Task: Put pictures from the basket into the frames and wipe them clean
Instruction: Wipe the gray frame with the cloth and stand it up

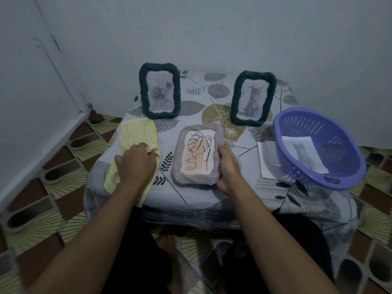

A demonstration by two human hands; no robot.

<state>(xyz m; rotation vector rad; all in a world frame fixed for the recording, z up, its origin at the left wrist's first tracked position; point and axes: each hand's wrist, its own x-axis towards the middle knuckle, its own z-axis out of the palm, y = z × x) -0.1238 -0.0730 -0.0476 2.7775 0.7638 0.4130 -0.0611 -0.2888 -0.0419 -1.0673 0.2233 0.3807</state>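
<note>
A grey ribbed frame [182, 143] lies flat in the middle of the table, holding a leaf line drawing. My right hand [228, 166] grips its right edge. My left hand [135, 163] is closed on a yellow striped cloth [135, 131] that lies to the left of the frame. Two dark green frames stand at the back: the left frame [159, 70] shows a rose, the right frame [233, 96] shows a cat. A purple basket [347, 168] sits at the right, tilted, with a cat picture [303, 153] inside.
The small table [201, 194] has a leaf-patterned cover and stands in a corner against grey walls. A white sheet [267, 162] lies partly under the basket. The basket overhangs the table's right edge. The floor is patterned tile.
</note>
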